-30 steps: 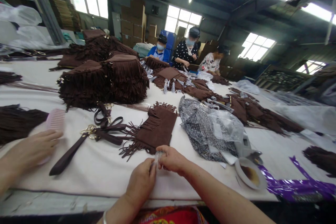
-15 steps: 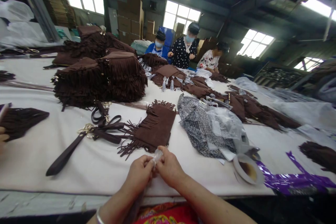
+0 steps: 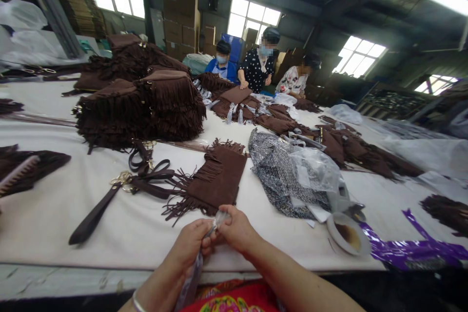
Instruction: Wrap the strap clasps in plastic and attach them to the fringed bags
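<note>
Pinching a clear plastic strip [image 3: 219, 218], left hand [image 3: 190, 246] and right hand [image 3: 237, 231], each grip tight, beside fringed pouch [image 3: 219, 180].

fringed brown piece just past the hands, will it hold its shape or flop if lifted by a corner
The fringed brown piece would probably flop: it lies flat and thin on the table, like soft suede. Its fringe strands splay loosely, so they would likely dangle. It looks light, and pushing may bunch it.
</note>
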`<state>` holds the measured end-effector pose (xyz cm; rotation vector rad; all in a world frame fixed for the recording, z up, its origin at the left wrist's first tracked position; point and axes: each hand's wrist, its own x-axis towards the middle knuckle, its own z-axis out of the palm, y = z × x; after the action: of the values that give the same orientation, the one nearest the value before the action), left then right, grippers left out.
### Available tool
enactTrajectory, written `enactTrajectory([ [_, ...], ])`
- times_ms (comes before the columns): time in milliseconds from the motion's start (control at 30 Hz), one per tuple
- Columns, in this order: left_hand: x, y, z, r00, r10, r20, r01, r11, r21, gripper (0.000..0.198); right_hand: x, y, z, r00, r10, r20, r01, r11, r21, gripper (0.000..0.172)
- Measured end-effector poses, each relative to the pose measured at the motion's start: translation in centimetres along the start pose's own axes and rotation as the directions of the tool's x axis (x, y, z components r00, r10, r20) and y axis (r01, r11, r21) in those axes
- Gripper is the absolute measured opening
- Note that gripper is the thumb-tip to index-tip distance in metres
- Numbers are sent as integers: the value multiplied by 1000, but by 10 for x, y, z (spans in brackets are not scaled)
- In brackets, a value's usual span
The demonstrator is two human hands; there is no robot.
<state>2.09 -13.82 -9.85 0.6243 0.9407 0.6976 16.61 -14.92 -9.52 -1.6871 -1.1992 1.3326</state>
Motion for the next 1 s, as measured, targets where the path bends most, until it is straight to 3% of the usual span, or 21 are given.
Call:
enactTrajectory([
  [100,-2,2,2,999,-13,52,13,1000,-6,38,1,3,5,999,46,1,-46,998,48,60],
  [233,-5,3,9,1000,1,8,-1,997,72,34,3,15,9,999,-51,-11,51,999,16,63],
  [367,-8,5,11,999,44,-31,-40,991,125,32,-6,15,-5,986,-165,-40,159,979,-128,70],
  [433,-7,5,9,994,79,-71,-67,986,150,32,-14,12,-15,975,-184,-126,163,974,-157,57],
  [500,-6,2,7,988,119,-99,-99,976,194,32,-21,9,-19,971,-153,-184,129,982,-135,27],
  [533,-5,0,6,985,138,-102,-112,968,225,32,-23,8,-18,978,-115,-175,97,989,-109,17],
  [633,-6,-4,9,976,191,-102,-139,915,377,33,-27,6,-8,997,45,-59,-43,999,34,27],
  [767,-17,-5,17,920,391,-33,-279,712,644,26,-26,7,11,976,215,19,-207,908,365,36],
  [867,-29,-6,20,863,496,95,-404,567,718,30,-24,11,17,975,223,19,-188,769,611,33],
  [933,-35,-7,18,853,501,144,-444,554,704,38,-24,14,17,979,193,60,-177,669,722,34],
  [1000,-38,-8,13,865,486,126,-437,604,666,42,-24,17,16,980,161,118,-192,599,777,36],
])
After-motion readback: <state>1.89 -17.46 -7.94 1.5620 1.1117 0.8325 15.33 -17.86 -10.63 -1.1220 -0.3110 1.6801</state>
